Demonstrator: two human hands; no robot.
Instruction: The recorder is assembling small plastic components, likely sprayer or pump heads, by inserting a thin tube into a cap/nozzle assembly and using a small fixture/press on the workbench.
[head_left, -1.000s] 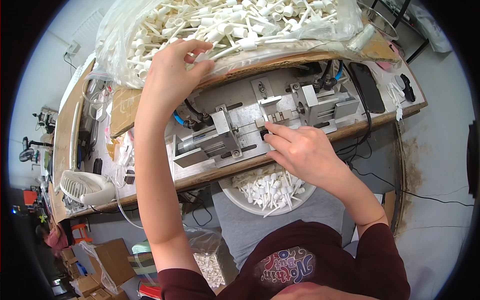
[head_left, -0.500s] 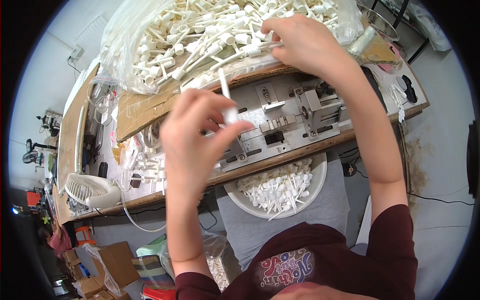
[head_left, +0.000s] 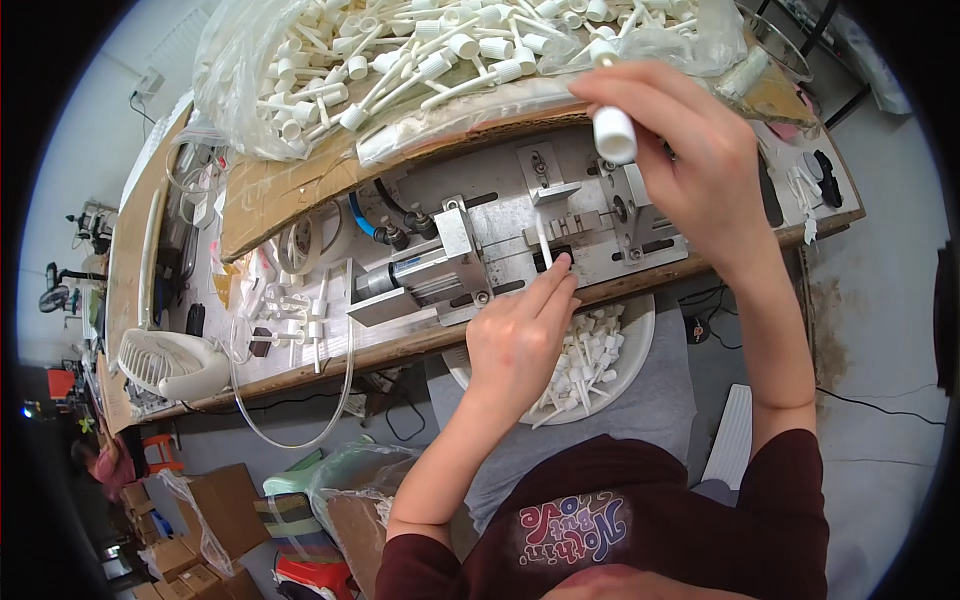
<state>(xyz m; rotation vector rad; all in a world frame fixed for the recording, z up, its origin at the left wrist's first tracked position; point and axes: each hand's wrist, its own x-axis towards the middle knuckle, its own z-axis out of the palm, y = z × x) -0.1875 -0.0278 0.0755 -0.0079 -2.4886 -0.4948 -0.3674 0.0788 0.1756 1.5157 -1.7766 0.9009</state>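
My left hand (head_left: 522, 335) reaches over the metal clamping fixture (head_left: 500, 250), its fingers closed together at the small slotted block in the middle. A white stem (head_left: 543, 243) stands out past the fingertips, tilted toward the block; the rest of that stemmed cap is hidden by my fingers. Raised above the fixture's right end, my right hand (head_left: 700, 150) pinches another white stemmed cap (head_left: 614, 136), wide round end toward me. Beyond it lies a heap of similar white stemmed caps (head_left: 430, 60) on clear plastic and cardboard.
A pale round basin (head_left: 640, 365) of white stemmed caps rests on my lap under the bench edge. The cardboard sheet (head_left: 290, 205) overhangs the fixture's back. To the left are a white fan (head_left: 170, 365), a looping clear tube (head_left: 345, 385) and loose white pieces (head_left: 290, 325).
My left hand has moved right and down from the air to the fixture's block with its stemmed cap. My right hand has come back from the heap, lifting a white stemmed cap.
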